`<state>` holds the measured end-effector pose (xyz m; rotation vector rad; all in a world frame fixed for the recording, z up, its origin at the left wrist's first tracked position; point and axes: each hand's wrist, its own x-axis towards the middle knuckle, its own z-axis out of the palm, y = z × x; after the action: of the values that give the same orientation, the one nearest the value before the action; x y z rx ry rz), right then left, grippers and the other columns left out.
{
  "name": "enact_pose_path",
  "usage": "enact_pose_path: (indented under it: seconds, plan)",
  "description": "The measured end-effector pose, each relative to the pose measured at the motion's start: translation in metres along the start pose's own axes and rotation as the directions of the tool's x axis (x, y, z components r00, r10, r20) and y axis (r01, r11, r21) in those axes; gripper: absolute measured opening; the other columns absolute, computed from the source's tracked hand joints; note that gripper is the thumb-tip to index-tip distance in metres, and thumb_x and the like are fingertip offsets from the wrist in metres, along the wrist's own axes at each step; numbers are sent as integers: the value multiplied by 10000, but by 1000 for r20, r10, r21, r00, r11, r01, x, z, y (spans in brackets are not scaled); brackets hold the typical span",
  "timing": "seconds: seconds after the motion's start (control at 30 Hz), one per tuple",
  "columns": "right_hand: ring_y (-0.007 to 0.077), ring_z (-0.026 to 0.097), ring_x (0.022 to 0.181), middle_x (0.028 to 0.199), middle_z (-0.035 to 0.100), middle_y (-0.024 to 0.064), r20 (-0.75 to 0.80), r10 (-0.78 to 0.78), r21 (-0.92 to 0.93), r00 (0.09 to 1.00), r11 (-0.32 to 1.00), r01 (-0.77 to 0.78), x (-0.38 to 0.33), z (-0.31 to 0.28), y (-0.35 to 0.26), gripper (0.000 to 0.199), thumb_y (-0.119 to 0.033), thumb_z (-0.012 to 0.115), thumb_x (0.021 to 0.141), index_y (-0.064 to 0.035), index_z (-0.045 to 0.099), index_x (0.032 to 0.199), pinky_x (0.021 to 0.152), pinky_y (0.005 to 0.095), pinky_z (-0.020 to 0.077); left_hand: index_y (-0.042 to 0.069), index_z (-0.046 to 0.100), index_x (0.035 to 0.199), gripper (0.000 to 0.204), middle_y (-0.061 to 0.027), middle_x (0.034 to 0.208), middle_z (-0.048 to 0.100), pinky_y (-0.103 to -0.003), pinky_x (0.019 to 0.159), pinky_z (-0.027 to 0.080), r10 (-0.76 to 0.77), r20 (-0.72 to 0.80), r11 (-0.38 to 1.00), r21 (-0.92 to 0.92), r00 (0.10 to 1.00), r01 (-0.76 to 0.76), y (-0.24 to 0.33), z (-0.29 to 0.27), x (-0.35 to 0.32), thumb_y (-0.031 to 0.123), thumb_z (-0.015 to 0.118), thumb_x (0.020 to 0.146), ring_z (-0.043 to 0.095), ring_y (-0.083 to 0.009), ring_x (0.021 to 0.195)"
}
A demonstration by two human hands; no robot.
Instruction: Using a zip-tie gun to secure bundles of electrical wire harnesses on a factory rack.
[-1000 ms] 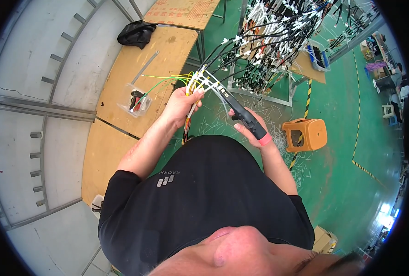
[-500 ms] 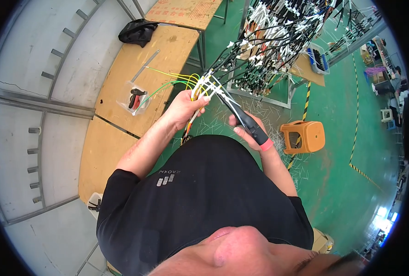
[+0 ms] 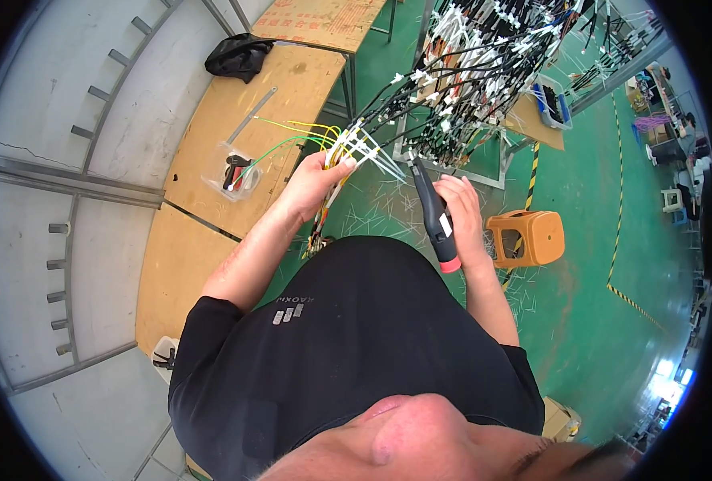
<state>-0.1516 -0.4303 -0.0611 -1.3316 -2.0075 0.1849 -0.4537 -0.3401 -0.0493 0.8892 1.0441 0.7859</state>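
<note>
My left hand (image 3: 317, 186) is closed around a wire harness (image 3: 333, 164). Yellow and green wires fan out from it to the left, and black cables run on toward the upper right. White cable ties (image 3: 374, 152) circle the bundle just past my thumb, with long tails sticking out to the right. In my right hand (image 3: 461, 210) is a slim black handheld tool (image 3: 432, 212) with a small metal tip and a red butt end. Its tip points up and away, a short way right of the tie tails and apart from them. Part of my right grip is hidden behind the tool.
Wooden tables (image 3: 292, 88) stand on the left, holding a clear plastic tray (image 3: 248, 188) of tools and a black bag (image 3: 240, 56). A rack of hanging harnesses (image 3: 484, 72) is ahead. An orange stool (image 3: 536, 238) stands right; white strips (image 3: 384, 210) litter the floor.
My right hand has drawn the tool back to the right, away from the cable ties, and turned it more upright. My left hand has shifted slightly left with the harness.
</note>
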Motion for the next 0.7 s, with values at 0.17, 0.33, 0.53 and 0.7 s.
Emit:
enact_pose_path:
  seconds: [0.17, 0.33, 0.53, 0.7]
  plan:
    - [335, 707, 1061, 1168, 703, 156, 111, 88, 477, 990, 869, -131, 17, -16, -19, 380, -215, 780, 926, -19, 679, 1234, 932, 387, 547, 44, 664, 1025, 201, -5, 875, 686, -239, 648, 490, 150, -56, 978, 153, 987, -140, -7, -2, 4, 219, 603, 1102, 598, -67, 716]
    - [345, 711, 1002, 1088, 713, 157, 255, 10, 598, 967, 784, -165, 36, -15, -14, 381, -195, 799, 897, -12, 692, 1214, 903, 397, 546, 28, 674, 995, 231, -10, 848, 693, -238, 637, 513, 177, -73, 966, 203, 982, -159, -4, 5, -2, 219, 601, 1101, 611, -65, 706]
    - [309, 697, 1083, 1167, 719, 127, 358, -65, 508, 931, 850, -136, 48, -12, -11, 353, -209, 784, 920, -25, 706, 1210, 982, 396, 526, 6, 736, 987, 324, -15, 821, 697, -256, 651, 532, 136, -36, 950, 288, 990, -120, -1, 2, -5, 269, 594, 1110, 609, -70, 709]
    - [352, 707, 950, 1079, 696, 161, 240, -130, 472, 962, 881, 1, 50, 0, -18, 440, -102, 823, 848, 18, 654, 1236, 847, 394, 570, -2, 717, 1067, 340, -30, 939, 733, -258, 661, 528, 127, -3, 957, 265, 992, -121, 7, -5, -10, 286, 550, 1135, 621, -78, 740]
